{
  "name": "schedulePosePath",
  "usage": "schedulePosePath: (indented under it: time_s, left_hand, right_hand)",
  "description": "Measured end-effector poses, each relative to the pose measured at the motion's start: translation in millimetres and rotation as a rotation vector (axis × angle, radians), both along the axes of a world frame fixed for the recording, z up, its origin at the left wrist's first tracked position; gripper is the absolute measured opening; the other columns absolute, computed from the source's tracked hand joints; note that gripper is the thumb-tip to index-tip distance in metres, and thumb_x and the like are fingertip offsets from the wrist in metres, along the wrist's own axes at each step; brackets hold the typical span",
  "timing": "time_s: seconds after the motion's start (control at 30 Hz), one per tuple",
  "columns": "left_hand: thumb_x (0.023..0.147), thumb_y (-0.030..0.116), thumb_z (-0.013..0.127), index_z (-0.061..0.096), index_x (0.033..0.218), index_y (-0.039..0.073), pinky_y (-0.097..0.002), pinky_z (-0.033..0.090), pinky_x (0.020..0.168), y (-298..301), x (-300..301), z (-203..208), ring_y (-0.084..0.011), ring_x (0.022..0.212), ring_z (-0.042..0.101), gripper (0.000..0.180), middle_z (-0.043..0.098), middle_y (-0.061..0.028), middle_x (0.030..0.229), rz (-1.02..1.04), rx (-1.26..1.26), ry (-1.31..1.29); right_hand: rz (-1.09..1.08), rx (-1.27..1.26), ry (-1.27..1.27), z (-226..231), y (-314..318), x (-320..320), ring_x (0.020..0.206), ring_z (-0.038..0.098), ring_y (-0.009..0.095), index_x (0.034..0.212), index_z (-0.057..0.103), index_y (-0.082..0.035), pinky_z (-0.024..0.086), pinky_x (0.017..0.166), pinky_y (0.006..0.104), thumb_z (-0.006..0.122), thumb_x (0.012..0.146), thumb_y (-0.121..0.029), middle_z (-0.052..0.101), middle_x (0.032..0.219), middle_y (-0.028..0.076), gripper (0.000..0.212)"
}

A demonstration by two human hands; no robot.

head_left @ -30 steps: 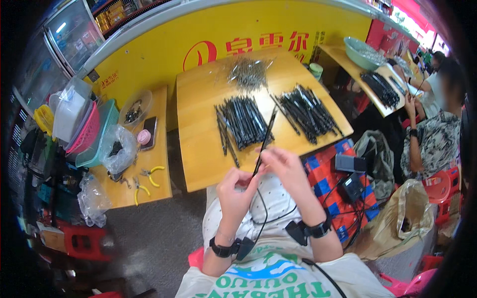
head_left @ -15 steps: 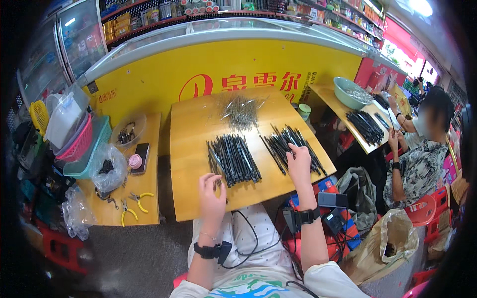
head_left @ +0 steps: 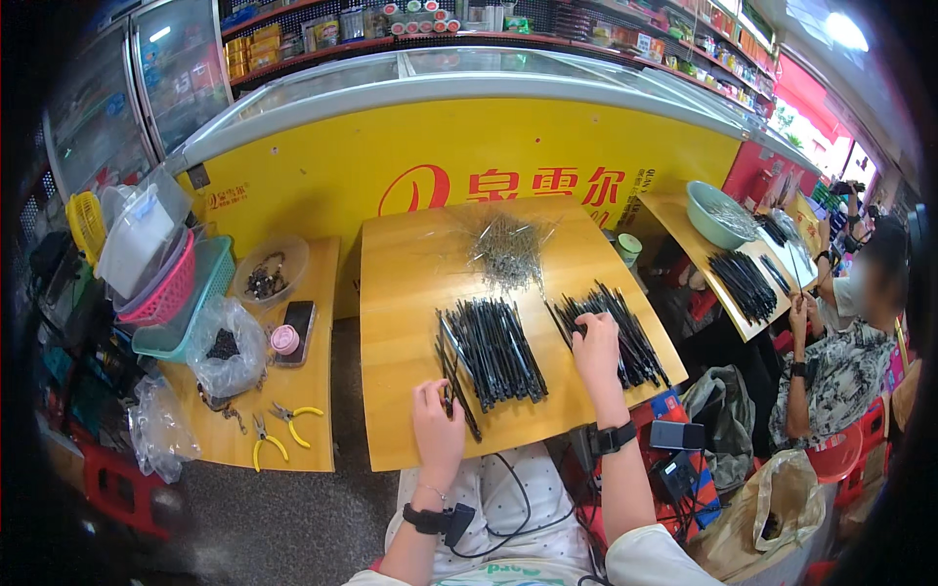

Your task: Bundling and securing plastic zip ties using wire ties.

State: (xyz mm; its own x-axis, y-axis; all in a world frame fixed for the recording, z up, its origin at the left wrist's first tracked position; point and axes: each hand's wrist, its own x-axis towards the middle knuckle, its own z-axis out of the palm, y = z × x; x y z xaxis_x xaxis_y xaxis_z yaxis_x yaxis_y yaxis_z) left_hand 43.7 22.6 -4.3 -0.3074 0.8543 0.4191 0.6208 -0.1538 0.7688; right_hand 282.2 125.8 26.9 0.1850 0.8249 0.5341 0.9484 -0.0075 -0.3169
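On wooden table point(head_left: 405, 293), left pile of black rods point(head_left: 496, 354) and right pile point(head_left: 635, 342), side by side. Risk, as judged: rods close-packed; careless pinch could drag neighbours askew or roll one off near edge. Left hand point(head_left: 439, 432): fingers curled at stray rods point(head_left: 472, 418) beside left pile; grip cannot be told. Right hand point(head_left: 599, 359): bent fingertips at right pile's inner side; grasp likewise unclear. Beyond piles: heap of thin silvery pieces point(head_left: 506, 252).

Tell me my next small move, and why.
Perhaps pinch one from the right pile of black sticks with your right hand: it is at that pile, while your left hand is at loose sticks beside the left pile.
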Motion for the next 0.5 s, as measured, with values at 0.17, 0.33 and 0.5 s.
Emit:
schedulePosePath:
  time_s: [0.17,0.33,0.5]
  left_hand:
    - [0.076,-0.001,0.062,0.055,0.106,0.003,-0.034,0.046,0.069,-0.3,-0.2,1.9,-0.0226,0.075,0.056,0.03,0.053,-0.0116,0.099,-0.009,-0.054,-0.063]
    - [0.077,0.0,0.063,0.056,0.106,0.003,-0.0343,0.045,0.069,2.0,2.5,-1.4,-0.0216,0.072,0.054,0.03,0.055,-0.0088,0.095,-0.024,-0.064,-0.095]
    - [0.077,0.002,0.063,0.056,0.108,0.004,-0.0356,0.045,0.072,-0.4,0.7,-1.1,-0.0216,0.071,0.053,0.031,0.056,-0.0071,0.093,0.03,-0.071,-0.116]
  right_hand:
    - [0.154,-0.11,0.206,1.0,81.7,1.7,0.076,0.067,0.033,0.081,0.071,-0.002,0.053,0.072,0.0381,0.066,0.071,-0.012,0.067,0.078,0.02,0.016]
    - [0.035,-0.285,0.168,-15.9,138.3,1.2,0.076,0.066,0.034,0.077,0.072,-0.003,0.053,0.071,0.0401,0.067,0.07,-0.015,0.067,0.078,0.02,0.015]
    - [0.072,-0.341,0.113,-7.7,153.0,-16.3,0.086,0.065,0.039,0.083,0.069,-0.003,0.052,0.076,0.0447,0.063,0.078,-0.019,0.067,0.087,0.022,0.018]
